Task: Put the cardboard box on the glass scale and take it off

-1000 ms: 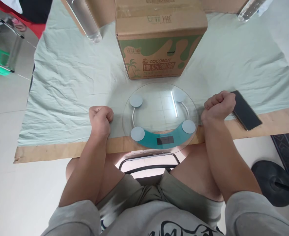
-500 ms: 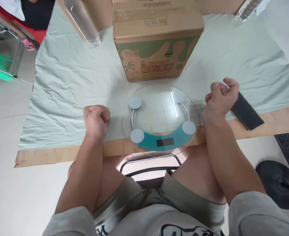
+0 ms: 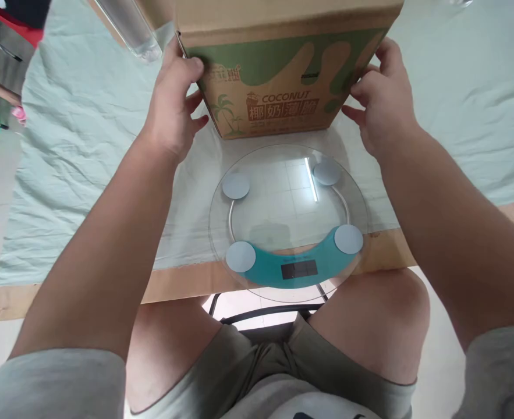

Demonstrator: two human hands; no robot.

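A brown cardboard box with green print and the word COCONUT stands upright behind the scale. My left hand grips its left side, thumb on the front face and some fingers behind the edge. On the right side, my right hand presses its bent fingers against the box, the fingertips partly hidden. Between my forearms lies a round glass bathroom scale, with a teal band, a small dark display and round grey pads. Its near edge juts over the table edge.
A pale green cloth covers the table, with a brown strip along the front edge. A clear plastic bottle is at the back left, and part of another clear object shows at the back right. My legs are under the table edge.
Both hands have moved forward and inward from beside the scale, from loose fists to a hold on the box's two sides. The phone on the right is no longer visible.
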